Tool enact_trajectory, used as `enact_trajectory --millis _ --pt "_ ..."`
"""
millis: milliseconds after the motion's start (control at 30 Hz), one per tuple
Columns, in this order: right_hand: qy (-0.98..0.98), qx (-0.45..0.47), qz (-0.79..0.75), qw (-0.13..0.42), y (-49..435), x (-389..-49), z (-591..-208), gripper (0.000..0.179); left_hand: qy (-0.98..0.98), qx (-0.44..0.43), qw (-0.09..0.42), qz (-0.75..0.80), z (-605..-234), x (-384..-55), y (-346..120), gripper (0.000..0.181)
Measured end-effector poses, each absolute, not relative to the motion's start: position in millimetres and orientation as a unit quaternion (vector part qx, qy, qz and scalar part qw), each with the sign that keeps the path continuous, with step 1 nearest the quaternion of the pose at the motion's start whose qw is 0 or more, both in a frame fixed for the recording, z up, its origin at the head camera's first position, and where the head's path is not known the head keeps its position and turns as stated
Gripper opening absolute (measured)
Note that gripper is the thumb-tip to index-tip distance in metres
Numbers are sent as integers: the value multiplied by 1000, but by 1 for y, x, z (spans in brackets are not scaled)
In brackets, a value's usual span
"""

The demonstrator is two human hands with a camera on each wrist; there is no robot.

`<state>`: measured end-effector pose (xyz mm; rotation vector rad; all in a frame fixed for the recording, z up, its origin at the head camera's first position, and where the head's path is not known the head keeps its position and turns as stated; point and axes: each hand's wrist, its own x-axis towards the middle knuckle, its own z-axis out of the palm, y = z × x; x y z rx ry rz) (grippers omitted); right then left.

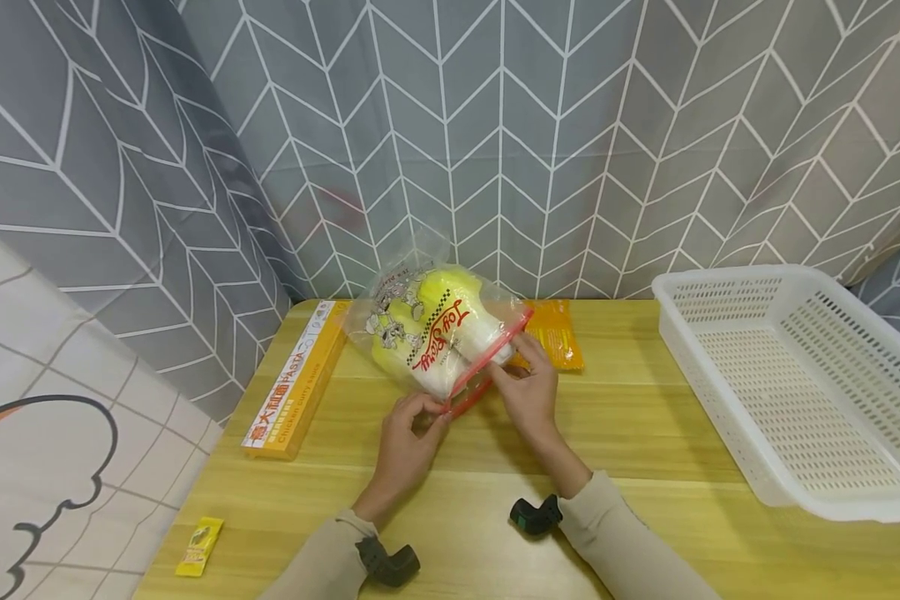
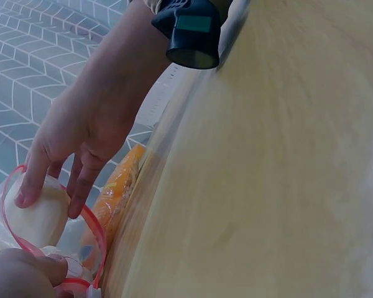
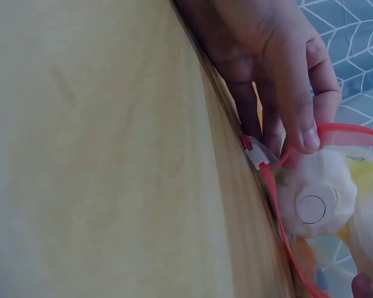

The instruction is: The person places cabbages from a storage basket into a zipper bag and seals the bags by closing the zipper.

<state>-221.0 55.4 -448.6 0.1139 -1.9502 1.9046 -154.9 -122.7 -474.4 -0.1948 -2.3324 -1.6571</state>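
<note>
A clear zip bag with red "Toy Story" print lies on the table, its red-edged mouth facing me. Inside are two rounded white-and-yellow things; one shows a round white end. My left hand pinches the red rim beside the white slider at the bag's near corner. At the mouth's right side, my right hand grips the white end of the other thing, digits on both sides. What kind these things are is unclear through the plastic.
An orange packet lies partly behind the bag. To the left are a pasta box and a small yellow sachet. A white plastic basket stands at the right. Patterned curtains hang behind the table.
</note>
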Motion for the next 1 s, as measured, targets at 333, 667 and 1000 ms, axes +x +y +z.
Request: enact_trajectory --millis 333,667,1000 --pt "-679 19 698 227 50 -227 -449 34 -809 -73 146 -565 -477 -157 -122 8" --pt "-659 -12 728 190 45 -231 -441 35 -809 -72 152 -564 -478 -155 -124 8" --pt "-619 -35 779 96 47 -232 -436 34 -806 -64 142 -571 -476 -154 -122 9"
